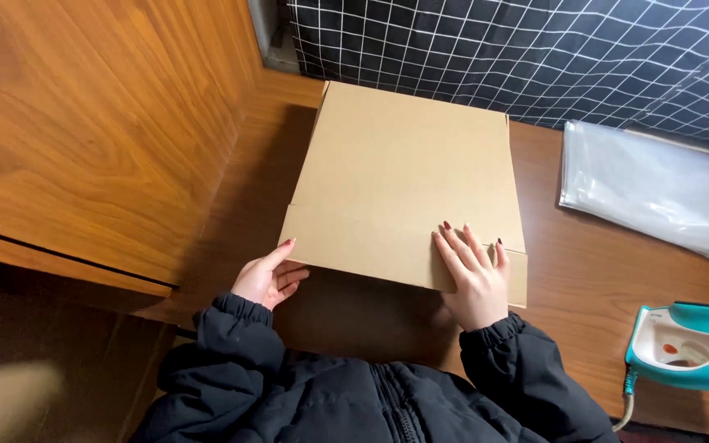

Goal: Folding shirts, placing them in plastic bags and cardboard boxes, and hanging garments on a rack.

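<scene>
A flat brown cardboard box (pixel 408 168) lies on the wooden table (pixel 584 262) in front of me, its near flap raised toward me. My right hand (pixel 473 275) rests palm down on the near right part of the flap, fingers spread. At the flap's lower left edge, my left hand (pixel 268 275) is cupped with the thumb touching the cardboard and the fingers curled below it. Both arms wear black puffer sleeves.
A stack of clear plastic bags (pixel 654 184) lies at the back right. A teal and white iron (pixel 687 344) stands at the right near edge. A wooden panel (pixel 92 123) rises on the left, and a black grid-patterned cloth (pixel 535 49) hangs behind.
</scene>
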